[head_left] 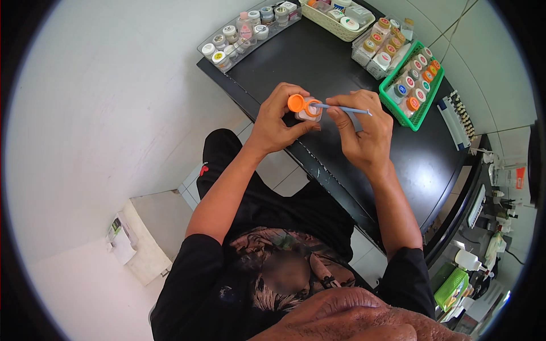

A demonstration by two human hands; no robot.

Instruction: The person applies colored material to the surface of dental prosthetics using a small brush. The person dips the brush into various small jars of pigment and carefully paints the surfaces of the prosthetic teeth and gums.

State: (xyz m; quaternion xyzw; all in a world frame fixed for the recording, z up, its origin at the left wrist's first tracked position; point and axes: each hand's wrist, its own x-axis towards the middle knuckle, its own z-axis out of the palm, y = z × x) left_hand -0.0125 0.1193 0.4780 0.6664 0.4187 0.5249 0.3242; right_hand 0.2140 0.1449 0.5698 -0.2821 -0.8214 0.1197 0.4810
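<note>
My left hand (278,122) grips a small clear bottle (310,116) of pale powder, its orange flip cap (295,103) standing open on the left of the mouth. Between the thumb and fingers of my right hand (364,128) is a thin blue plastic tool (347,108), lying nearly level with its left end in or at the bottle's orange-rimmed opening. Both hands are raised over the front edge of the black table (261,62).
A clear tray of jars (209,57), a cream basket (313,14), a clear box of bottles (364,54) and a green basket (398,113) line the back. A shade guide (455,122) lies right. A cluttered counter (478,295) is far right, a white box (151,250) lower left.
</note>
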